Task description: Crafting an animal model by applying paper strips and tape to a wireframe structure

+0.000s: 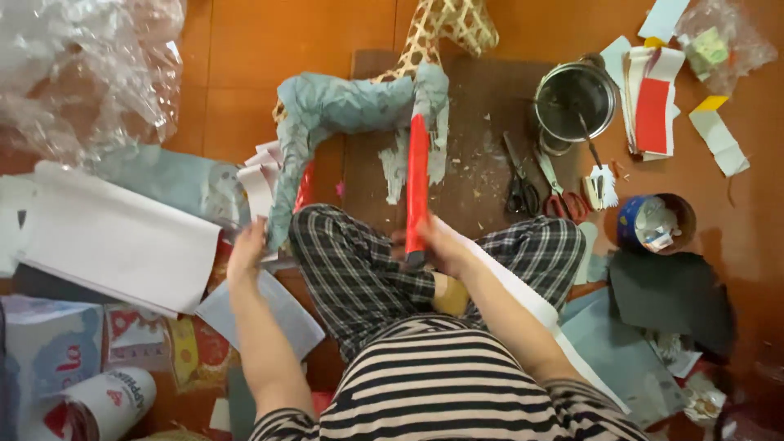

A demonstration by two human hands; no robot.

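- Your striped shirt (441, 384) and plaid legs (359, 261) fill 6 o'clock.
- Right hand (437, 245) is closed around a red paper strip (417, 184), pressing it up the frame's (351, 106) right leg.
- Left hand (247, 249) at 9 o'clock has its fingers curled on the left leg, gripping it.
- Blue-grey paper covers most of it; the woven top (449, 24) at 12 is bare, and red has barely started.
- Scissors (520, 184) and pot (576, 102) sit at 2 o'clock.
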